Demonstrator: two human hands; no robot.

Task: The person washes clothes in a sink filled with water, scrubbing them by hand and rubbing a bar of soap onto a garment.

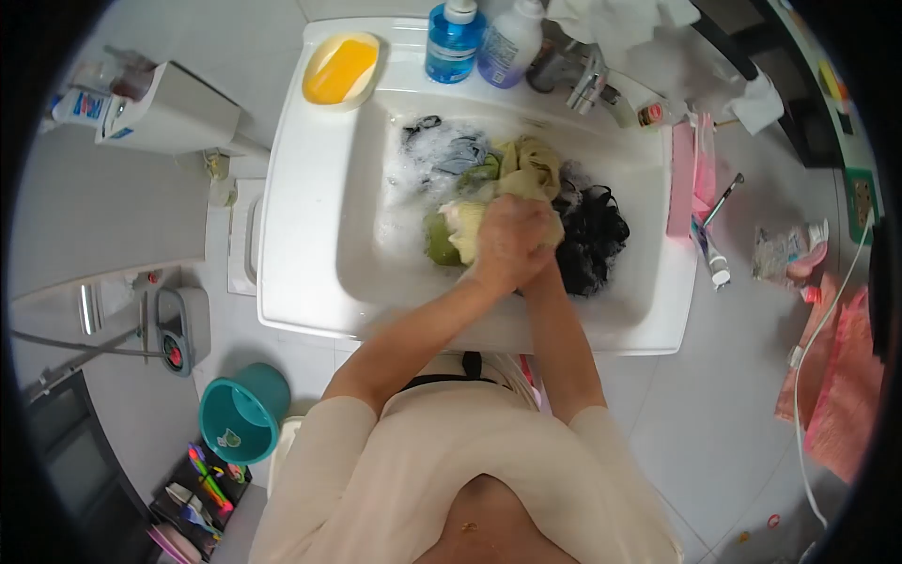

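Note:
In the middle of a white sink (310, 235), my left hand (507, 233) and my right hand (540, 256) are closed together on a wet, pale khaki cloth garment (529, 169). My left hand lies partly over my right, hiding most of its fingers. The garment bunches up beyond my hands, and a pale yellow part of it or another cloth (465, 230) shows beside my left hand. A green cloth (440, 242) lies to the left. Blue-grey fabric (460, 153) sits among suds (413, 174). Dark, bunched fabric (592, 235) is to the right.
On the rim stand a dish with a yellow bar (343, 73), a blue pump bottle (455, 42), a white-and-purple bottle (510, 45) and a metal faucet (587, 83). A pink box (680, 179) sits at the right edge. A teal bucket (240, 414) is on the lower left.

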